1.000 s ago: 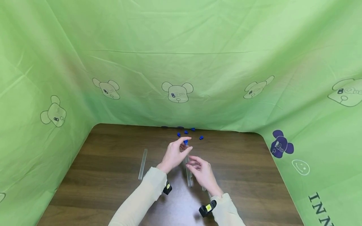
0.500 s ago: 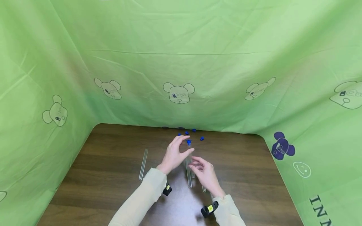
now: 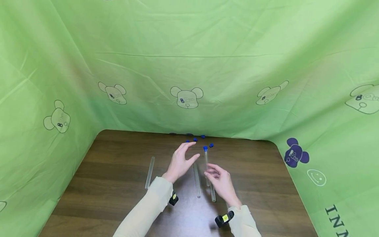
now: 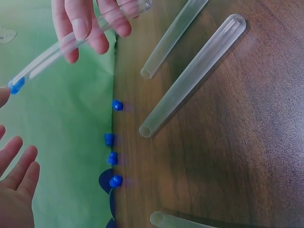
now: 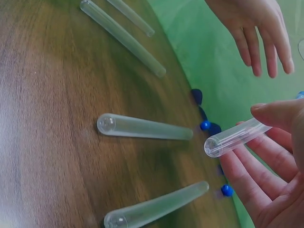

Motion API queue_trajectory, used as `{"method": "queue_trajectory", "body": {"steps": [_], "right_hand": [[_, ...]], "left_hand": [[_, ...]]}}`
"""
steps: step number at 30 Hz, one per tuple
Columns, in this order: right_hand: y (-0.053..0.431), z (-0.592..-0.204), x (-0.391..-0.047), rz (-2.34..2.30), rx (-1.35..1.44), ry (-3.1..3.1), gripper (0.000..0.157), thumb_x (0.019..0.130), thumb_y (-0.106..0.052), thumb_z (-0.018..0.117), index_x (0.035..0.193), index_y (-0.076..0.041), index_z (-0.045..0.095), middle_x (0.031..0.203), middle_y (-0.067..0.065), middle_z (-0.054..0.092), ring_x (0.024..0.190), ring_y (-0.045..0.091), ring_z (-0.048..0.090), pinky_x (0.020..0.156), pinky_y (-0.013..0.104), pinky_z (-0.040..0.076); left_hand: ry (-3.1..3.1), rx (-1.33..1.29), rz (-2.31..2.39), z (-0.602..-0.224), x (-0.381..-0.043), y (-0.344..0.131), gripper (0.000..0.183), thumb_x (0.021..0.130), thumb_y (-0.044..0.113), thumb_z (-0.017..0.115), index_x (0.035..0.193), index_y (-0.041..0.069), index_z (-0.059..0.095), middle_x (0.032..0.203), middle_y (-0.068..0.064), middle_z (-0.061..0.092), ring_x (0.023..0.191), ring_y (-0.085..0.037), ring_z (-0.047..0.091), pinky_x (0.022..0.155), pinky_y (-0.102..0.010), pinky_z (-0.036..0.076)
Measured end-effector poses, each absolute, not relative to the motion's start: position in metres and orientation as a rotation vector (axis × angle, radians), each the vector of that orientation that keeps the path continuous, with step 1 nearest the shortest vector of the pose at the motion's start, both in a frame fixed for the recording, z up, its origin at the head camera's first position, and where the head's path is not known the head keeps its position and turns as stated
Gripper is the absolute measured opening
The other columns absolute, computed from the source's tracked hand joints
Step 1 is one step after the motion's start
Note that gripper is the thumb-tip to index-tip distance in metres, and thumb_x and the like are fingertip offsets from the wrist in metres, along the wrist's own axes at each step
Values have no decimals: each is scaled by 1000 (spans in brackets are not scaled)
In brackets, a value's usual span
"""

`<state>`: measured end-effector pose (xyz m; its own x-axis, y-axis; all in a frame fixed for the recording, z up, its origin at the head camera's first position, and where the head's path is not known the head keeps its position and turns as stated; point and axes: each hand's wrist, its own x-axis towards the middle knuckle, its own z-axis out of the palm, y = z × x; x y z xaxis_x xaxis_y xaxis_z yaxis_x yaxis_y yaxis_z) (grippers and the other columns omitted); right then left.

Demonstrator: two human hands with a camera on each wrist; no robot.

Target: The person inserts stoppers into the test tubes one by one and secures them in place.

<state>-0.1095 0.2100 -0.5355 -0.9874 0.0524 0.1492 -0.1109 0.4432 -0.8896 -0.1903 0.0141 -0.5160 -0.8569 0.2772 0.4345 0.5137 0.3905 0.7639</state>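
Observation:
My right hand (image 3: 220, 181) pinches a clear test tube (image 3: 206, 158) between thumb and fingers, upright above the table. A blue stopper (image 3: 205, 148) sits in its top end. In the right wrist view the tube's rounded bottom (image 5: 213, 146) sticks out below the thumb. My left hand (image 3: 180, 163) is to the left of the tube, thumb and fingers spread, holding nothing. Beneath the hands, one uncapped test tube (image 3: 197, 181) lies on the table, and another test tube (image 3: 213, 193) lies partly hidden behind the right hand.
More clear tubes (image 3: 150, 172) lie side by side at the left of the brown wooden table (image 3: 112, 184). Several loose blue stoppers (image 3: 211, 145) are near its back edge. A green printed cloth (image 3: 189, 72) hangs around the back and sides.
My left hand has come off the blue stopper and drawn slightly left. The right hand has carried the stoppered test tube to the right.

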Motion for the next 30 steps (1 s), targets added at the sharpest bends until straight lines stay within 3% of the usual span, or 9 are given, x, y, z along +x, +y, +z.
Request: {"method": "queue_trajectory", "body": {"steps": [10, 23, 30], "right_hand": [[225, -538, -109, 1602, 0, -2519, 35, 91, -2, 76, 125, 2, 68, 99, 10, 75, 82, 23, 73, 70, 26, 56], [249, -544, -103, 1565, -135, -2543, 37, 91, -4, 76, 127, 1, 67, 101, 13, 73, 84, 24, 73, 68, 25, 56], [260, -548, -99, 1494, -150, -2576, 37, 91, -6, 77, 126, 2, 67, 99, 12, 73, 83, 21, 72, 68, 25, 54]], "left_hand": [[-2427, -669, -1456, -519, -191, 10, 52, 95, 29, 75, 141, 12, 59, 130, -5, 62, 118, -30, 61, 99, -42, 48], [-2459, -644, -1462, -525, -190, 4, 50, 96, 30, 74, 141, 16, 58, 131, -3, 62, 119, -29, 60, 99, -41, 48], [-2475, -627, -1411, -530, -190, 1, 50, 95, 30, 74, 141, 15, 59, 130, -5, 63, 119, -23, 60, 98, -41, 49]]}}
